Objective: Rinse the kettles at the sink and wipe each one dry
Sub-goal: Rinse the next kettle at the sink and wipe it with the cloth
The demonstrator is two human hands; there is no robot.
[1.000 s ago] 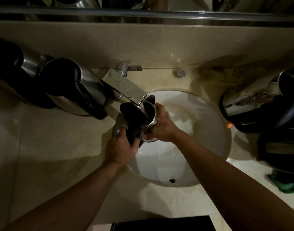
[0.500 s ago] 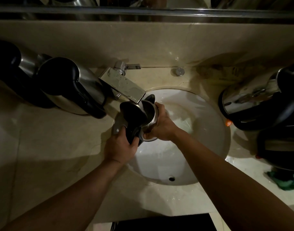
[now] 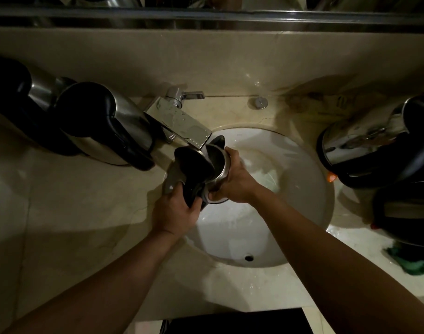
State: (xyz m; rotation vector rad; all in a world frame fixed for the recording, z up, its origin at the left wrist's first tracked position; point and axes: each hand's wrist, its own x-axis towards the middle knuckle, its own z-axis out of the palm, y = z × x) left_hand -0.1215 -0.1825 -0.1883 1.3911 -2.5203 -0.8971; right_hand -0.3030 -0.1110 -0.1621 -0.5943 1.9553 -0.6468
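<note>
1. Sink (image 3: 309, 189): white round basin set in a pale counter; the landmark for every entry below.
2. Tap (image 3: 182, 124): chrome, at the sink's back-left rim, its spout reaching over the basin. Water appears to run from it, though the light is too dim to be sure.
3. Kettle (image 3: 218, 169): steel body, black lid swung open; held over the sink's left part, mouth just under the tap's spout.
4. Left hand (image 3: 175, 213): over the sink's left rim, fingers curled round the kettle's black handle.
5. Right hand (image 3: 235, 182): over the basin, fingers wrapped round the kettle's steel body and base.
6. Two kettles (image 3: 105, 126): standing on the counter left of the sink, close together (lids shut).
7. More kettles (image 3: 365, 145): right of the sink; the exact count is unclear in shadow.
8. Green cloth (image 3: 413, 261): on the counter at the sink's front-right, partly tucked under a kettle.
9. Step in hand, by judgement: rinsing the held kettle; no wiping begun.
10. Next move likely calls for tipping the kettle so it empties into the basin, keeping both grips firm on wet steel, then reaching to the cloth.
</note>
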